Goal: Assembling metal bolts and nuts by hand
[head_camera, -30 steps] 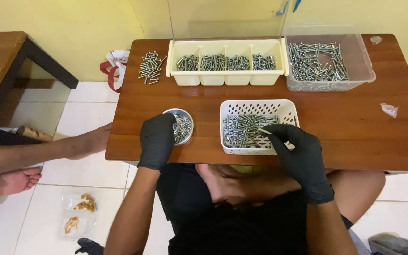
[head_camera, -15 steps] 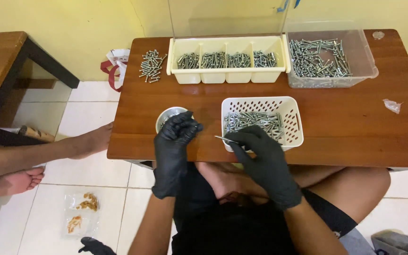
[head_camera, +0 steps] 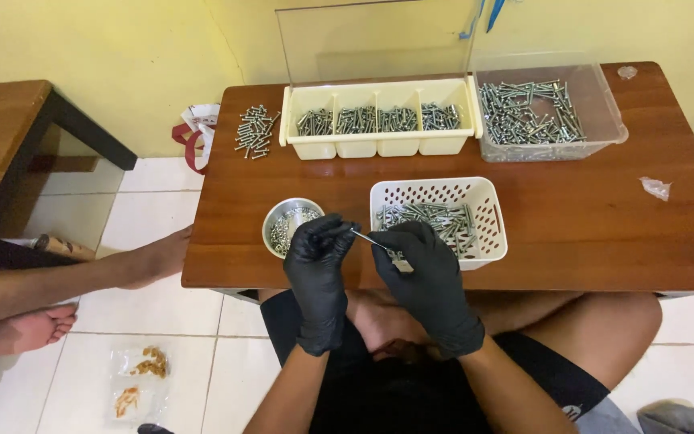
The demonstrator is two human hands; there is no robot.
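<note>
Wall: pale yellow (head_camera: 122,56), plain, running behind both pieces of furniture.
Floor: white glossy tiles (head_camera: 162,321) with thin grey joints.
Bench: reddish-brown wood (head_camera: 604,241), low, set against the wall.
Side table: darker wood top on black legs (head_camera: 10,137), at far left.
Light: soft, even, with faint shadows.

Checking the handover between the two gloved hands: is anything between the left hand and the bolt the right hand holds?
Nothing visible. The left hand already has its fingers at the tip of the bolt, which the right hand holds over the table edge. The small metal bowl and white basket sit behind the hands.
</note>
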